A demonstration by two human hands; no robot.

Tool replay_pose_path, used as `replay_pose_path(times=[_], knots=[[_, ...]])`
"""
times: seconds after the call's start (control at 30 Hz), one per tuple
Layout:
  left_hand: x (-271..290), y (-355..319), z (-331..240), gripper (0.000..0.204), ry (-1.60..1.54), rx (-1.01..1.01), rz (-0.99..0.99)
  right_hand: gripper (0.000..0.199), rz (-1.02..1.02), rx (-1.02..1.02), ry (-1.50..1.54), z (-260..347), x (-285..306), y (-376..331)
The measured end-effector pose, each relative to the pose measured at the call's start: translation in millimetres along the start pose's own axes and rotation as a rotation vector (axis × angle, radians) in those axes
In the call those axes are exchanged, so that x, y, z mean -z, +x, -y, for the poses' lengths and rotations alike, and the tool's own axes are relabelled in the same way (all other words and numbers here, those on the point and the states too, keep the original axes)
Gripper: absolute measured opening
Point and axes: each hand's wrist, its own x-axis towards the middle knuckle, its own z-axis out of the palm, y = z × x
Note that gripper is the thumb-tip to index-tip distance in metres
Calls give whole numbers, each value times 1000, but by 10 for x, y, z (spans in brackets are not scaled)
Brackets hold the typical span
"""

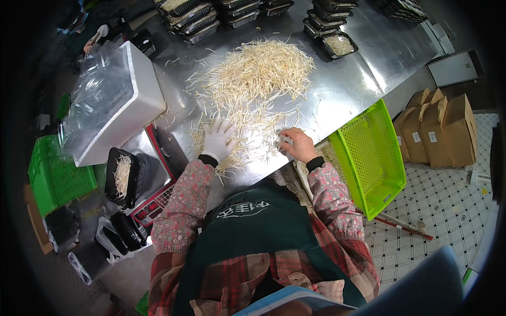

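Observation:
A large loose pile of bean sprouts (pixel 263 71) lies on the metal table (pixel 337 108), thinning out toward the near edge. My left hand (pixel 219 141), in a white glove, rests palm down on the thin near part with its fingers spread. To the right of it, my bare right hand (pixel 299 145) has its fingers curled together around a few pale sprouts by the table's near edge. On the left, a black plastic tray (pixel 139 176) with some sprouts in it sits on a red scale (pixel 153 209).
Clear plastic lids (pixel 100 79) fill a white foam box (pixel 145 89) at the left. Filled black trays (pixel 197 26) are stacked along the far side. A lime-green crate (pixel 392 158) stands right, near cardboard boxes (pixel 443 131). Another green crate (pixel 63 181) is far left.

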Motion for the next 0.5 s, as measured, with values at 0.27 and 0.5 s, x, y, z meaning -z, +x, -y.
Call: replay_pose_path(times=[0.27, 0.5], knots=[[-97, -668, 248, 50, -81, 187, -16, 34, -171, 140, -128, -442, -227, -38], [-81, -949, 115, 42, -197, 293, -159, 18, -180, 238, -35, 90, -570, 381]])
